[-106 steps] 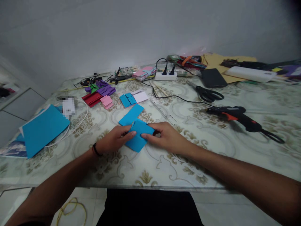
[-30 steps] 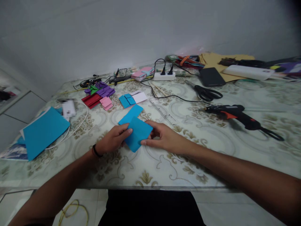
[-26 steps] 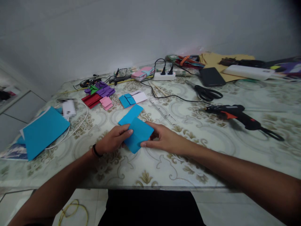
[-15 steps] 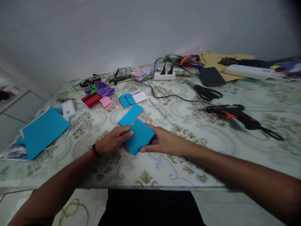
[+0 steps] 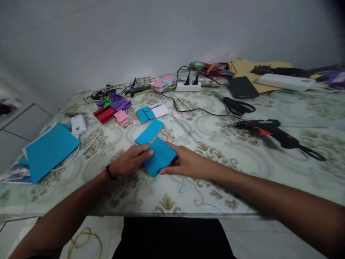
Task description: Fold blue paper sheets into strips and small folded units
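A blue paper piece [image 5: 159, 157] is held between my two hands above the patterned table. My left hand [image 5: 132, 158] grips its left edge, thumb on top and fingers underneath. On the right side, my right hand [image 5: 181, 161] holds the same piece with its thumb near the lower edge; its other fingers are partly hidden behind the paper. Just beyond lies a blue paper strip [image 5: 150, 132]. Farther back are a folded blue piece [image 5: 146, 115] and a white piece [image 5: 161, 111].
Large blue sheets [image 5: 51, 153] lie at the left beside a white cable. Red [image 5: 104, 115], pink [image 5: 122, 117] and purple [image 5: 120, 103] folded papers sit at back left. Scissors [image 5: 238, 107], a glue gun [image 5: 269, 131], a clear ruler [image 5: 185, 128] and a power strip [image 5: 188, 87] are also on the table.
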